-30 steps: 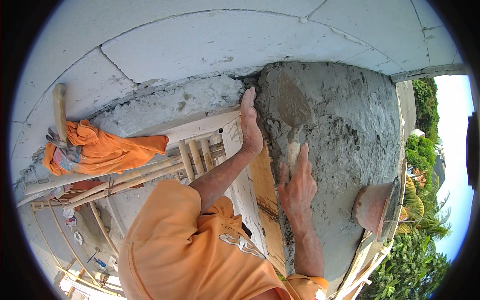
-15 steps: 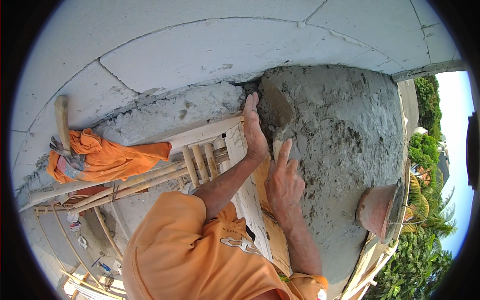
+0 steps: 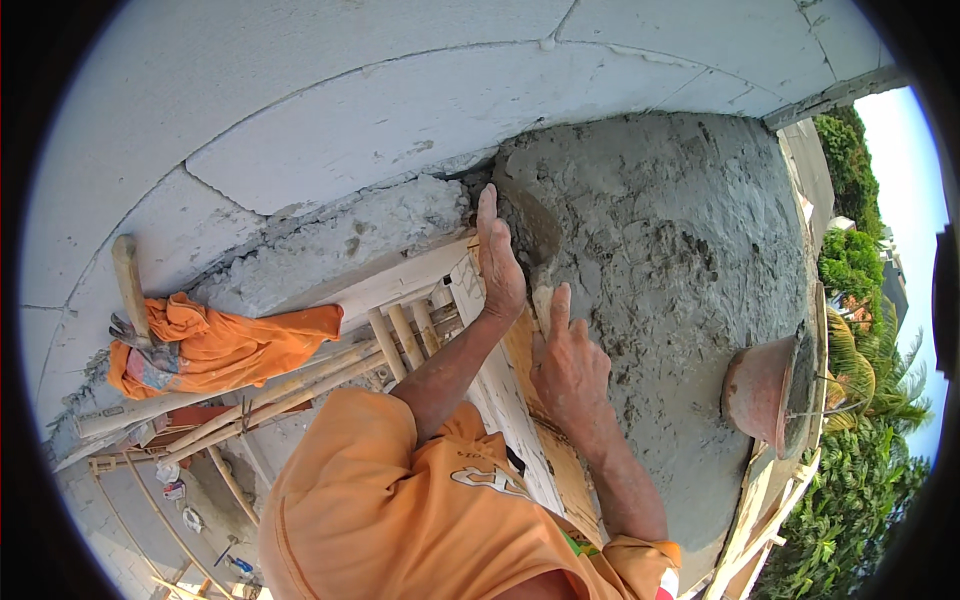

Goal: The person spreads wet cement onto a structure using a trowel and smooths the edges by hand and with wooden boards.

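Note:
Wet grey mortar (image 3: 660,260) covers the slab along the pale block wall. My right hand (image 3: 572,365) is closed around the handle of a trowel (image 3: 533,222), its index finger stretched forward along it. The mortar-smeared blade lies at the left border of the mortar, and its outline is hard to pick out. Close beside the blade, my left hand (image 3: 502,265) stands on edge with straight fingers, palm turned toward the trowel. Its fingertips are near a dark gap between the mortar and a rough, drier ledge (image 3: 350,225).
A claw hammer (image 3: 130,285) and an orange cloth (image 3: 245,340) lie on the ledge at left. Bamboo poles (image 3: 300,390) and a lower floor show below. A mortar-stained bucket (image 3: 760,395) stands at the slab's right edge, with trees (image 3: 840,500) beyond.
The trowel blade has come slightly closer to my left hand and looks flatter against the mortar. My left hand keeps its upright pose. The whole view has shifted a little.

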A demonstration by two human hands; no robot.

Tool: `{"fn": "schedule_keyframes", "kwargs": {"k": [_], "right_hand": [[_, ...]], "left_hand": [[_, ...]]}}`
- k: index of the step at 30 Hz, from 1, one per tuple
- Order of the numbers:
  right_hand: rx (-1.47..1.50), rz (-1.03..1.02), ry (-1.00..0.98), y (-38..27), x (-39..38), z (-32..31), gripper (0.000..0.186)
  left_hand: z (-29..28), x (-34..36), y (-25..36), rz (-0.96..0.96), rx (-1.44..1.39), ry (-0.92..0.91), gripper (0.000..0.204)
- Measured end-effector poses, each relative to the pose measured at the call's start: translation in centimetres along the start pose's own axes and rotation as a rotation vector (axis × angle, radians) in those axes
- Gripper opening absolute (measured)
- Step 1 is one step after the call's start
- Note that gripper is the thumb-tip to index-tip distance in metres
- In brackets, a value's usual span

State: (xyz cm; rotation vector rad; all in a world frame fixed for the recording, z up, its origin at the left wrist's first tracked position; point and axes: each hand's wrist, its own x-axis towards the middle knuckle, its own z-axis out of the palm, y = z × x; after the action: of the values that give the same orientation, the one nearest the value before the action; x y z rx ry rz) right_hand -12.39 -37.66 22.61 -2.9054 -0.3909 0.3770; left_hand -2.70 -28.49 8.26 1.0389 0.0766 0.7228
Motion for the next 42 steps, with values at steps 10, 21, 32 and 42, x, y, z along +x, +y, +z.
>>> {"fn": "schedule_keyframes", "kwargs": {"k": [10,21,32,42], "right_hand": [[0.494,0.020,0.067,2.7,-2.2,-3.0,0.062],[0.007,0.027,0.086,4.5,-6.8,-0.5,0.069],[-0.092,0.057,0.127,3.0,-7.5,-1.3,0.073],[-0.072,0.077,0.187,4.4,-6.2,-2.3,0.071]], "left_hand": [[1.1,0.1,2.5,0.126,0.155,-0.194,0.064],[1.1,-6.4,1.9,-0.056,0.252,-0.057,0.065],[1.0,-6.5,0.4,0.009,0.164,-0.063,0.063],[1.0,-6.3,1.1,-0.097,0.266,-0.090,0.072]]}}
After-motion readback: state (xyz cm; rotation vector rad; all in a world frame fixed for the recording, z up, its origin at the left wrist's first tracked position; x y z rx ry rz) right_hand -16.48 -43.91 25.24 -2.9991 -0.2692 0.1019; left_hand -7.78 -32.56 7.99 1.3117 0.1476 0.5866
